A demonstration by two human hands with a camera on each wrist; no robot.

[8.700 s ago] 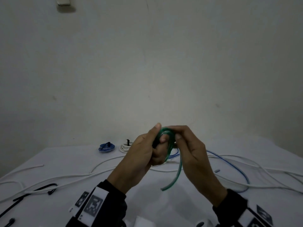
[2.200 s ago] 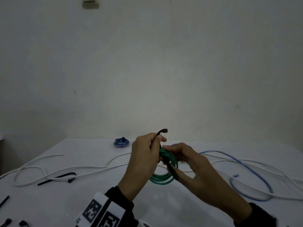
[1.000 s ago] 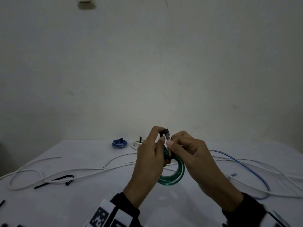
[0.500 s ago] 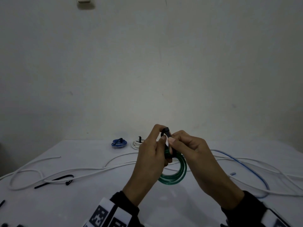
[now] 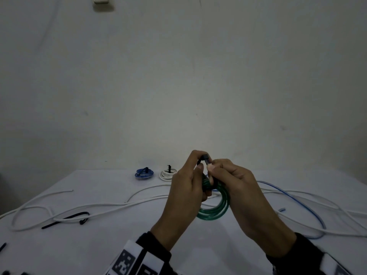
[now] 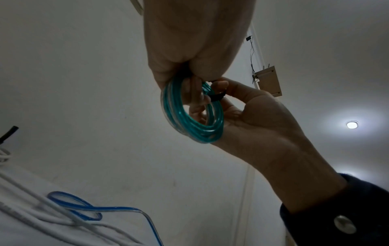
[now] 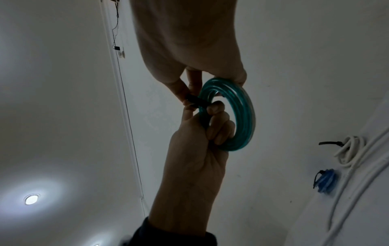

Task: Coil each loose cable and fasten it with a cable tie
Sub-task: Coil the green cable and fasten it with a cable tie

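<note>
Both hands are meeting above table (image 5: 119, 245) center: left hand (image 5: 184, 195) gripping green coil (image 5: 215, 212) + tie (image 5: 205, 157) head, right hand (image 5: 236, 187) pinching tie tail. Step: threading tie. Next prob.: feed tail thru head, pull tight w/o coil springing open.

A green cable (image 5: 215, 210), glossy and see-through, is wound into a small ring of several turns and held upright above the table, its lower arc hanging free. A black tie (image 5: 205, 158) crosses the ring at its 12 o'clock, head sticking up. Loose white cables (image 5: 111, 205) sprawl from 9 to 3 o'clock; a blue cable (image 5: 309, 203) loops at 3.
</note>
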